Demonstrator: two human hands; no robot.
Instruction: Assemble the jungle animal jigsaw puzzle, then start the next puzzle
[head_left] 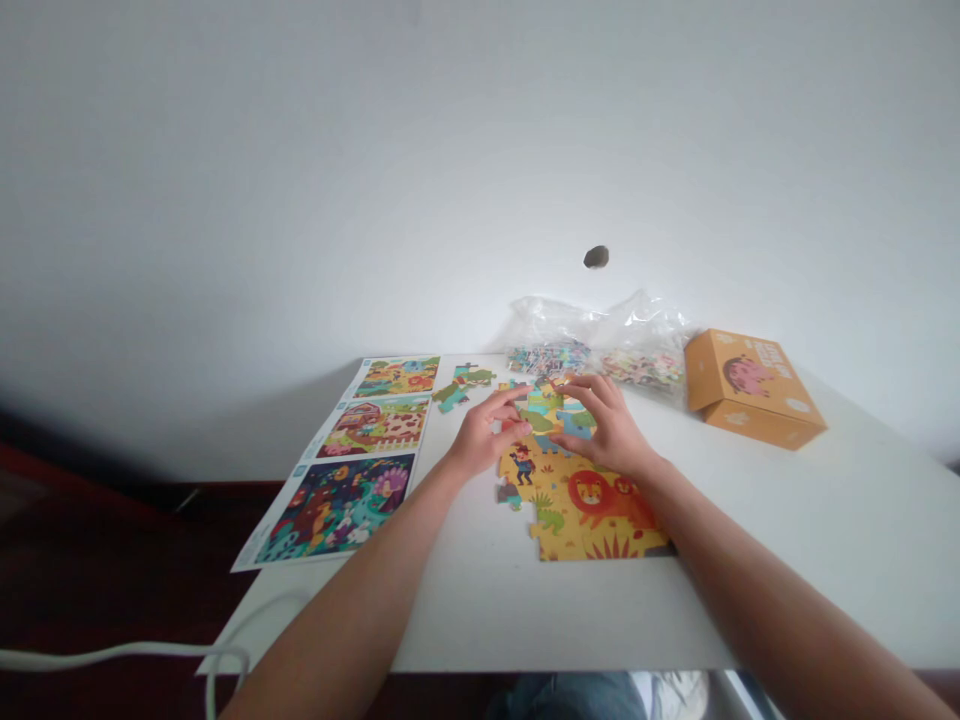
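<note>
A partly joined jigsaw puzzle (559, 490) lies on the white table, with lions on yellow ground and a small figure in a hat. My left hand (480, 435) is at its upper left part, thumb and forefinger apart, fingertips at the green and blue pieces. From the right, my right hand (606, 430) curves over the upper part, fingers spread and thumb apart near a blue animal. Nothing shows held in either hand; whether the fingertips press on pieces I cannot make out. Loose puzzle pieces (459, 388) in green and teal lie beyond my left hand.
A reference sheet (424, 440) with three pictures lies at the left. Clear plastic bags (637, 345) of pieces rest against the wall. An orange box (757, 385) stands at the back right. A white cable (112, 655) hangs by the front left table corner.
</note>
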